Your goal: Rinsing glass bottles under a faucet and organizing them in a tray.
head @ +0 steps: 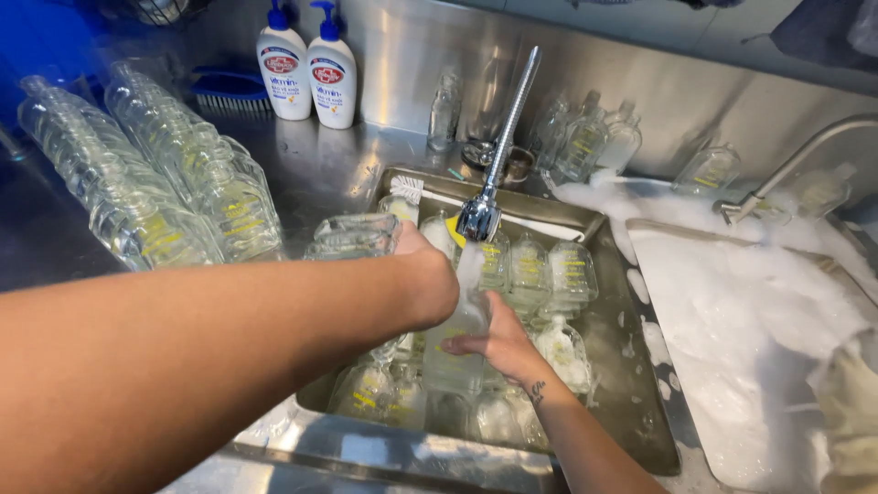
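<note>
A person rinses a clear glass bottle [457, 352] under a running tap at a steel sink [631, 402], seen from a head-worn camera. At far left, rows of clear bottles [155, 183] lie on their sides on the steel counter [320, 174], their far ends lost in blue shadow and cut by the frame edge. Behind them a blue brush [229, 91] and two white pump soap dispensers [309, 73] stand against the back wall. The left forearm fills the lower left, so large and close that it hides much of the sink's near corner; the left hand [428, 279] shows only its back, closed around the top of the bottle, apparently at the neck, its fingers out of sight. Water from the chrome faucet head [480, 218] falls just beside that hand, blurring the bottle's shoulder. The right hand [498, 340] grips the bottle's side lower down, fingers wrapped on the glass, so the bottle stands upright between the two hands above the basin. Beneath it more bottles [540, 274] crowd the sink, hard to count through water and glare. Farther right, further bottles [585, 142] stand along the back ledge, and a second basin [658, 229] holds thick white foam [759, 311] that hides whatever lies within. A second tap [786, 169] arcs over it.
</note>
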